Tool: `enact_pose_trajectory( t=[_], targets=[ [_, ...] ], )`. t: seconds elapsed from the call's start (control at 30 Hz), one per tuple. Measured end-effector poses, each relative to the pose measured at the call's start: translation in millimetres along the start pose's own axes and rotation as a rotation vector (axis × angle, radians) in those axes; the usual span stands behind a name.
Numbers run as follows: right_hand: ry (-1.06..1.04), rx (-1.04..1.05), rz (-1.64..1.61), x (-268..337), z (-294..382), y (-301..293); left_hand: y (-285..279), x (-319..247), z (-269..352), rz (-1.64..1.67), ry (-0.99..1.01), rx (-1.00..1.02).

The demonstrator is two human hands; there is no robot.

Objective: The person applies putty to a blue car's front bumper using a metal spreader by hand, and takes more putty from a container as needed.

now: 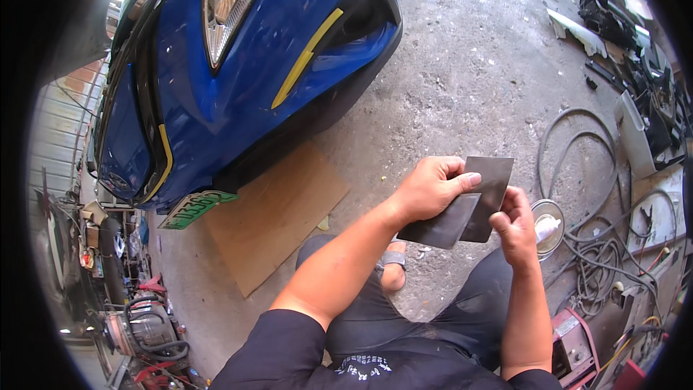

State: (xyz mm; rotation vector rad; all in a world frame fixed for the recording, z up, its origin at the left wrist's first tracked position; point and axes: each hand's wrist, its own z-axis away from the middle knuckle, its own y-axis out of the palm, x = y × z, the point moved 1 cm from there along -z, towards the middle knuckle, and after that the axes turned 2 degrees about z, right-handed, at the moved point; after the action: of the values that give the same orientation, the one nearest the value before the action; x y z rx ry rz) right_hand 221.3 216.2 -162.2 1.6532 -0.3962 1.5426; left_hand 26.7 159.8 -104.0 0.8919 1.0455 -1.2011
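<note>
Two thin, dark grey rectangular plates [490, 197], which look like filler spreaders, are held up in front of my knees. My left hand [430, 189] grips them, its thumb pressed on the face of the taller, upright one. The lower plate [444, 222] slants out beneath that palm and overlaps the taller one. My right hand [517, 225] pinches the right edge of the taller plate between thumb and fingers. Close beside that hand, a round tin [551, 246] stands on the floor with a whitish tube [547, 227] on top.
A blue car's front bumper [243, 92] with yellow tape strips [308, 59] fills the upper left. Cardboard [281, 216] lies under it. Coiled hoses [590, 260], a red machine [574, 341] and car parts [649, 103] line the right. A vacuum-like machine [143, 330] stands lower left.
</note>
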Motion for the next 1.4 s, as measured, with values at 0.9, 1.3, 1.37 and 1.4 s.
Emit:
enact_pose_trajectory(
  t=[0.9,1.3,1.37,1.4],
  targets=[
    [0.235,-0.121,-0.028,-83.7,-42.4,-1.9,-219.4,-1.7,-2.4,-1.951,-0.688,-0.447],
    [0.248,-0.073,0.024,-83.6,-41.2,-9.8,-222.8,-3.8,-2.1,-1.988,-0.62,-0.447],
    [0.254,-0.074,0.018,-83.8,-41.2,-11.1,-221.0,-5.0,-2.7,-1.97,-0.646,-0.461],
    [0.256,-0.072,0.02,-83.5,-41.2,-12.1,-219.6,-4.9,-3.8,-1.96,-0.657,-0.466]
  ],
)
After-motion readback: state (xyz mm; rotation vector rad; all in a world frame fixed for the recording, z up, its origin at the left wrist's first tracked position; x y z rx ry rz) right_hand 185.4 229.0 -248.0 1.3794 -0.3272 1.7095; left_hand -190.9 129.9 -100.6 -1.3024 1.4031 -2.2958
